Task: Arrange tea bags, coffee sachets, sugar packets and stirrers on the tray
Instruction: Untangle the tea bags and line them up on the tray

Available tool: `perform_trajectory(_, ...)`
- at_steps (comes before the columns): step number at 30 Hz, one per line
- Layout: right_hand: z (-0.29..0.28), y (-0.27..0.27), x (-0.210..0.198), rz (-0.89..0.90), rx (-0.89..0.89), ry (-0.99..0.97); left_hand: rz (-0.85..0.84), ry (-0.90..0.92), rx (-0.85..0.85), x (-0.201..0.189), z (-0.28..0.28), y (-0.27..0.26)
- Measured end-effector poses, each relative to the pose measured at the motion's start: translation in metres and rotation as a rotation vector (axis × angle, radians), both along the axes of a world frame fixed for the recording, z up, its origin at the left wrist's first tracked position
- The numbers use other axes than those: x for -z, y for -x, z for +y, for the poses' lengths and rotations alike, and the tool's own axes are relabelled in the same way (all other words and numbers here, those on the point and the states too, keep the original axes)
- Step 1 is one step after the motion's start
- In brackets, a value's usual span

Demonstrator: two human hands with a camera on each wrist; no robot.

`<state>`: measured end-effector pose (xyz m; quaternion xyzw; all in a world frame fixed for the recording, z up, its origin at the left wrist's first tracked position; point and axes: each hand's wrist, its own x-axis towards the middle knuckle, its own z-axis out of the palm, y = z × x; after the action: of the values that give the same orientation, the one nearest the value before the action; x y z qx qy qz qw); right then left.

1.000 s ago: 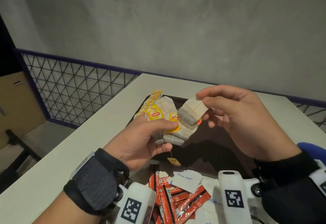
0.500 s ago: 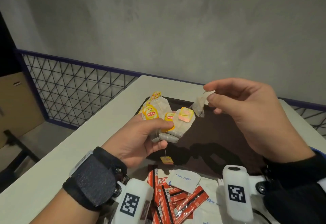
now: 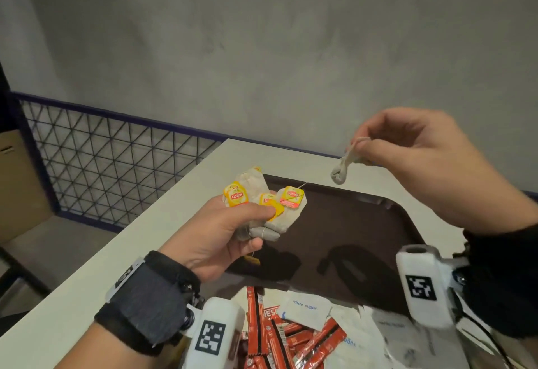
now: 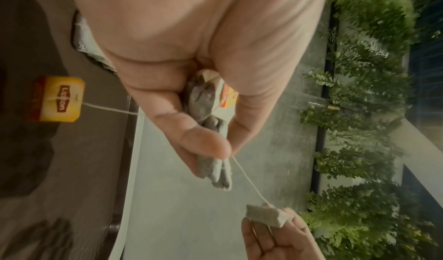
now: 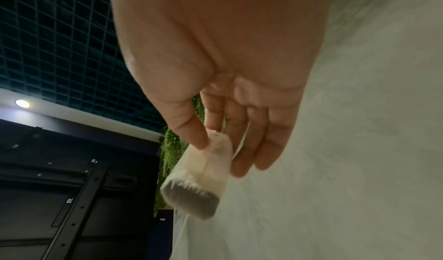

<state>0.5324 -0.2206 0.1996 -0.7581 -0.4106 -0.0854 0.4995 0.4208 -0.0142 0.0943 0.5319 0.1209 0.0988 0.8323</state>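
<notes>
My left hand (image 3: 233, 223) grips a bunch of tea bags (image 3: 273, 217) with yellow tags above the left side of the dark brown tray (image 3: 364, 223). My right hand (image 3: 378, 147) is raised to the right and pinches the top of a single tea bag (image 3: 340, 171). Its thin string (image 3: 300, 187) runs taut back to a tag in the bunch. In the left wrist view the bunch (image 4: 210, 144) sits between thumb and fingers, and one tag (image 4: 57, 99) dangles on its string. The right wrist view shows thumb and forefinger pinching the single bag (image 5: 199, 180).
Red coffee sachets (image 3: 276, 336) and white sugar packets (image 3: 305, 307) lie in a heap at the near end of the tray. The white table (image 3: 116, 252) ends at a mesh railing (image 3: 102, 159) on the left. A grey wall stands behind.
My right hand has pulled one tea bag out of the bunch, up and to the right, drawing its string taut. The left hand stayed put with the bunch.
</notes>
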Motion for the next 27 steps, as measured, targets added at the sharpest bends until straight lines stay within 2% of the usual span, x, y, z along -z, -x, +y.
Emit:
perform_trajectory(3, -0.004, 0.002, -0.003, 0.052, -0.074, -0.094, -0.006, 0.033, -0.011, -0.001, 0.0, 0.001)
perform_trajectory(6, -0.011, 0.011, 0.009, 0.231, -0.148, -0.279, -0.004, 0.06, -0.058, -0.003, 0.001, 0.001)
perform_trajectory(9, -0.013, 0.019, 0.018, 0.328, -0.199, -0.297, -0.005, 0.065, -0.108, -0.003, 0.004, 0.0)
perform_trajectory(15, -0.006, 0.019, 0.024, 0.269, -0.259, -0.126, 0.008, 0.068, -0.117, 0.0, 0.005, -0.002)
perform_trajectory(21, -0.016, 0.011, 0.016, 0.362, -0.35, -0.389, 0.017, 0.055, -0.095, 0.001, 0.006, -0.003)
perform_trajectory(27, -0.02, 0.008, 0.016, 0.287, -0.329, -0.341, 0.022, 0.032, -0.064, 0.006, 0.007, -0.002)
